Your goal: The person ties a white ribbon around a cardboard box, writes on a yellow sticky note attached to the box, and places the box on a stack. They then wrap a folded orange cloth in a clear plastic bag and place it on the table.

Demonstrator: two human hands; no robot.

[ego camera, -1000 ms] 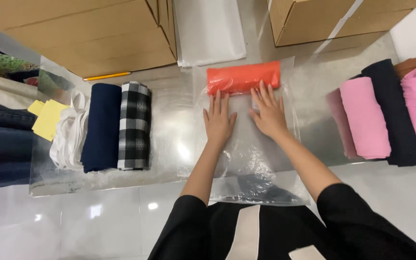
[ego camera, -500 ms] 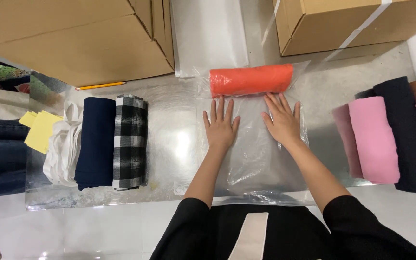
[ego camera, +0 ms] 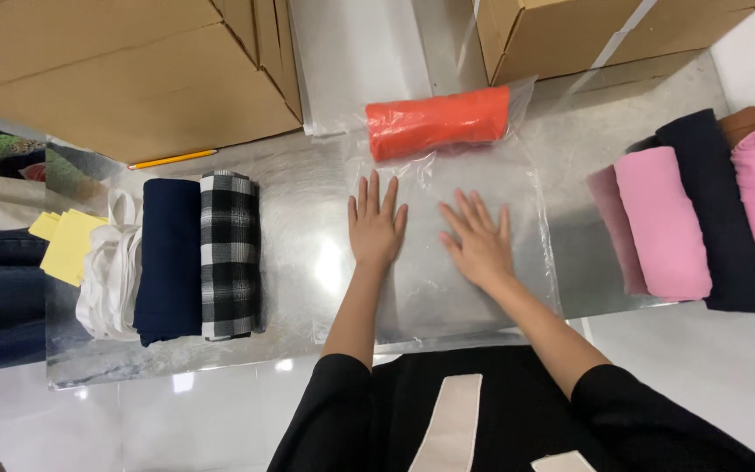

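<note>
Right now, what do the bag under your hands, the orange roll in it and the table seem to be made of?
Bag: thin clear plastic film, glossy, wrinkled, table showing through.
Orange roll: probably knit fabric, matte, softly creased under the film.
Table: looks like brushed metal, likely stainless steel, with a bright lamp glare.
Both hands, left and right, lie flat on the bag.

An orange-red roll (ego camera: pixel 438 121) lies in a clear bag (ego camera: pixel 465 262); nearby sit a navy roll (ego camera: pixel 168 258), a black-and-white checked roll (ego camera: pixel 230 253), a pink roll (ego camera: pixel 661 223) and yellow notes (ego camera: pixel 67 246).
</note>
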